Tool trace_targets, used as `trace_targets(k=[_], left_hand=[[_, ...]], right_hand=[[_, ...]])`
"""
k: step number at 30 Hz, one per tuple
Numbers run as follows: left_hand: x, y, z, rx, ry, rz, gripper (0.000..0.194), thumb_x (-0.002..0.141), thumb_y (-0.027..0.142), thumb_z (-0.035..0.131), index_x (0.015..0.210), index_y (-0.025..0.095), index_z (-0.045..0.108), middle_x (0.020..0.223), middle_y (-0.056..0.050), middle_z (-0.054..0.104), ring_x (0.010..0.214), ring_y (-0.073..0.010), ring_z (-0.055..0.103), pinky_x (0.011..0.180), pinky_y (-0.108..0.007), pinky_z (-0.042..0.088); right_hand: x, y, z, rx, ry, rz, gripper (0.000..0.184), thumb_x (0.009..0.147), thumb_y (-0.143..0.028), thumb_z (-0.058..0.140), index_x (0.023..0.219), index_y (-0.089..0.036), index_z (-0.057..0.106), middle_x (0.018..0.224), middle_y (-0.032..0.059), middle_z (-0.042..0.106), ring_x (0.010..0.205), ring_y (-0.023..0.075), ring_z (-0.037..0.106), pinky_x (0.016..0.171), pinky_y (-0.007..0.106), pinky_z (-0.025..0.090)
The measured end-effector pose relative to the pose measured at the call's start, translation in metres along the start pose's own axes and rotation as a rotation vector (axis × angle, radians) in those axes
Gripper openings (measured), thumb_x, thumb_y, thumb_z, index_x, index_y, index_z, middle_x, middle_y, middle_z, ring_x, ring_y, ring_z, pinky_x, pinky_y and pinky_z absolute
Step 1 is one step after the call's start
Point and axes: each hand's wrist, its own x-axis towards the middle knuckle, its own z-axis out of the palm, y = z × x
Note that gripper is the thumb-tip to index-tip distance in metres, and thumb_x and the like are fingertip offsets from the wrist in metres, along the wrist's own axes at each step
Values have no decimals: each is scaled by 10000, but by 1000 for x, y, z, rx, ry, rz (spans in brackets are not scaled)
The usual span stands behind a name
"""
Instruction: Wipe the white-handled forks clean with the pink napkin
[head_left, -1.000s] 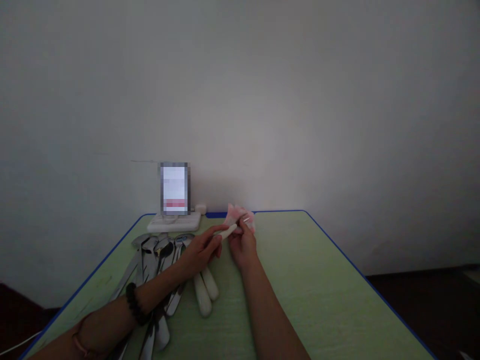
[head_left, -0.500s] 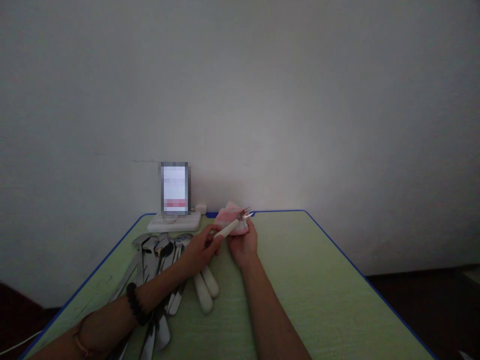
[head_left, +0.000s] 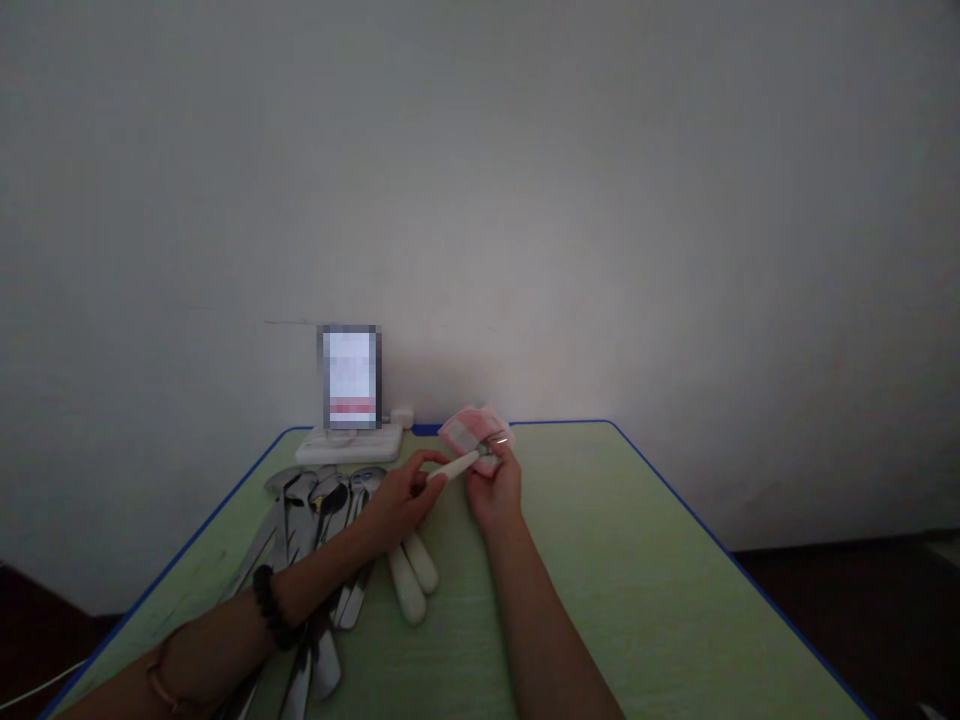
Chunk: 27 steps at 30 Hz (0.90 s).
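Cloth and right hand shift slightly right, thumb now by the fork's tines. Left hand pinches fork's near end; right clasps cloth behind its head. Fork between hands, long axis slanting up-right from left grip, tines nearer right.

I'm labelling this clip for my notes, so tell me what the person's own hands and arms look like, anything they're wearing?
The left hand and right hand are gloveless, with no sleeves in view. A dark beaded bracelet circles the left wrist; farther up is a thin reddish-brown band.
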Motion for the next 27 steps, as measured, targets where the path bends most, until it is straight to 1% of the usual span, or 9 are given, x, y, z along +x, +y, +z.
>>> trace_targets(k=[2, 6, 12, 14, 18, 20, 23, 25, 27], left_hand=[[-1, 0, 0, -15, -17, -5, 294, 847, 406, 450, 1026, 178, 501, 452, 100, 401, 373, -89, 349, 382, -190, 246], [-2, 2, 0, -27, -39, -7, 286, 848, 389, 454, 1041, 182, 492, 451, 94, 428, 378, -96, 367, 395, -196, 256], [-2, 2, 0, 48, -88, 27, 252, 847, 350, 472, 1025, 174, 502, 490, 76, 473, 415, -104, 401, 434, -209, 299], [-2, 2, -1, 60, -96, 33, 266, 853, 331, 464, 1060, 166, 494, 501, 72, 482, 427, -106, 405, 441, -210, 304], [-4, 4, -2, 33, -91, 33, 371, 863, 318, 441, 1198, 161, 455, 495, 81, 448, 424, -108, 387, 436, -205, 295], [-4, 6, -2, 49, -115, 59, 372, 864, 313, 437, 1198, 161, 495, 483, 79, 442, 421, -105, 377, 443, -205, 295], [-5, 8, -3, 85, -153, 86, 347, 865, 307, 436, 1148, 158, 572, 483, 62, 470, 428, -103, 390, 459, -208, 307], [-6, 9, -3, 94, -151, 96, 346, 865, 303, 439, 1141, 158, 588, 503, 50, 498, 451, -108, 415, 473, -208, 323], [-5, 9, -4, 101, -145, 111, 344, 866, 302, 441, 1139, 164, 597, 549, 34, 539, 488, -113, 445, 494, -208, 341]], right_hand=[[-2, 3, 0, -79, -13, -4, 161, 668, -98, 549, 791, -191, 594, 686, -48, 665, 626, 91, 607, 618, 201, 505], [-7, 8, 2, -191, -83, -12, 235, 676, -154, 634, 903, -203, 601, 788, -29, 697, 663, 103, 626, 651, 228, 516], [-8, 11, 2, -245, -119, 5, 233, 679, -201, 668, 907, -182, 625, 812, -3, 712, 667, 119, 630, 671, 254, 527], [-7, 11, 1, -251, -119, 7, 232, 682, -197, 660, 912, -183, 625, 817, -1, 713, 670, 117, 631, 672, 251, 526], [-5, 12, -1, -232, -91, -13, 241, 678, -142, 631, 912, -196, 607, 797, -21, 705, 677, 101, 635, 671, 225, 516], [-3, 12, -3, -216, -90, -32, 267, 668, -108, 614, 916, -206, 594, 808, -32, 701, 699, 95, 639, 689, 222, 513], [-1, 12, -4, -200, -98, -37, 280, 658, -79, 595, 906, -209, 580, 819, -35, 699, 735, 97, 647, 731, 233, 511], [-1, 13, -5, -201, -103, -28, 295, 653, -70, 590, 911, -211, 574, 822, -34, 699, 741, 102, 650, 740, 243, 512], [-2, 13, -5, -211, -101, -17, 310, 646, -65, 588, 918, -212, 571, 810, -35, 699, 719, 106, 651, 716, 244, 515]])
